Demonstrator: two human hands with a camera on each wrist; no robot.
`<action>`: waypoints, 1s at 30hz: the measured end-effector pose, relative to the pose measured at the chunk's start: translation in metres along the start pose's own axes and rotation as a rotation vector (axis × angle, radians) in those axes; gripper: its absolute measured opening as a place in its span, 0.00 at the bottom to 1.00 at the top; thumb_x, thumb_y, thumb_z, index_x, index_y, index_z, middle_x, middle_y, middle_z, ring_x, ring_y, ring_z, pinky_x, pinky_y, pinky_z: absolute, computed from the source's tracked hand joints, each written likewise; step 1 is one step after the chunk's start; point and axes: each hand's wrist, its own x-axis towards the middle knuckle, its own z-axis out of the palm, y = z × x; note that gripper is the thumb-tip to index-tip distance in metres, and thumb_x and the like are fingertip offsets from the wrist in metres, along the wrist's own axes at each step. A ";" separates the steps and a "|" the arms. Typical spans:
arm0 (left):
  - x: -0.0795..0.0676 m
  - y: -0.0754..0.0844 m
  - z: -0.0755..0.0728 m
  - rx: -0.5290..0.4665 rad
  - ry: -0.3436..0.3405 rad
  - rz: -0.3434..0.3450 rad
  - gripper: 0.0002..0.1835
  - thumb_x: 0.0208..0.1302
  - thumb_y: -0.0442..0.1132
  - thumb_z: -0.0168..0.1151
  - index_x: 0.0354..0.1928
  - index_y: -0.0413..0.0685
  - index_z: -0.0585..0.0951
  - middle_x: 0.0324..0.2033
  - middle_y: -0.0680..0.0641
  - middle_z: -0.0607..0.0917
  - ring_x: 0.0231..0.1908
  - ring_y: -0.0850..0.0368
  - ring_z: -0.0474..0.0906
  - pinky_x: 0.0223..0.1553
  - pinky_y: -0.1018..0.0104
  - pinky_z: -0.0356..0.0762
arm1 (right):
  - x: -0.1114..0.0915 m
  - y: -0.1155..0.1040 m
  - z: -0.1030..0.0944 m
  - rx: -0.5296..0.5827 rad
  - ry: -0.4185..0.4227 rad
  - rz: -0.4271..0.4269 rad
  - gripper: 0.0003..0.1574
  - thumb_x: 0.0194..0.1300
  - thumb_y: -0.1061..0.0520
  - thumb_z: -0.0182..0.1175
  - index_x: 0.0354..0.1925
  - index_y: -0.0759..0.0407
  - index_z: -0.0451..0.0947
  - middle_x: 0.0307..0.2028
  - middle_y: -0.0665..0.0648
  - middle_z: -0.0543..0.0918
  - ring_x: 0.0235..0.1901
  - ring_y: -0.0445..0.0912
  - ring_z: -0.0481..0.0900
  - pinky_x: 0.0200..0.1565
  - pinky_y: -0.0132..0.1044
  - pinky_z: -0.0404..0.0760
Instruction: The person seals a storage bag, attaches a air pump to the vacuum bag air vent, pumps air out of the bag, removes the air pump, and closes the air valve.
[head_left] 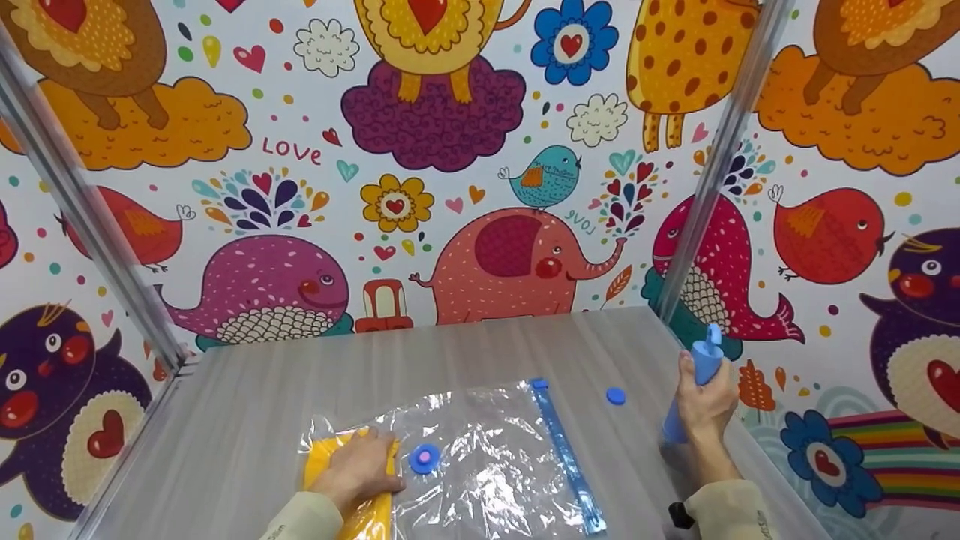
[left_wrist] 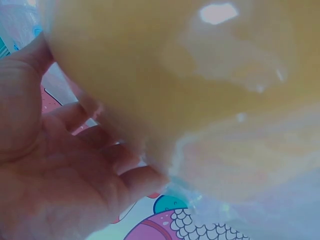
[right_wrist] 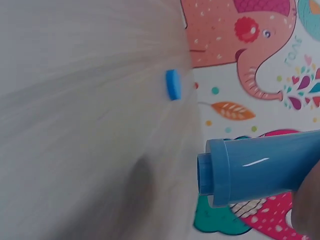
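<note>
A yellow folded bundle [head_left: 317,448] lies inside a clear plastic storage bag [head_left: 487,442] on the table. My left hand [head_left: 360,465] rests on the bundle's right part through the film. Its fingertips are partly hidden behind the yellow in the left wrist view, where the bundle [left_wrist: 150,65] fills much of the picture. A round blue valve [head_left: 424,458] with a pink centre sits in the bag just right of that hand. At the right, my right hand [head_left: 709,397] grips a blue cylindrical hand pump [head_left: 706,361], its narrower end [right_wrist: 205,174] visible in the right wrist view.
A small round blue cap [head_left: 616,395] lies on the grey wood-grain table [head_left: 255,390], between the bag and the right hand. A blue zip strip [head_left: 566,454] runs along the bag's right edge. Walls printed with cartoon animals surround the table, with metal posts [head_left: 97,202] at the corners.
</note>
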 end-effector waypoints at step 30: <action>-0.003 -0.001 -0.002 0.028 0.004 0.025 0.47 0.54 0.51 0.86 0.74 0.36 0.79 0.76 0.24 0.76 0.76 0.20 0.72 0.77 0.22 0.70 | -0.049 -0.093 0.093 0.209 -0.193 -0.506 0.17 0.65 0.59 0.76 0.46 0.66 0.81 0.33 0.63 0.91 0.31 0.53 0.89 0.36 0.38 0.87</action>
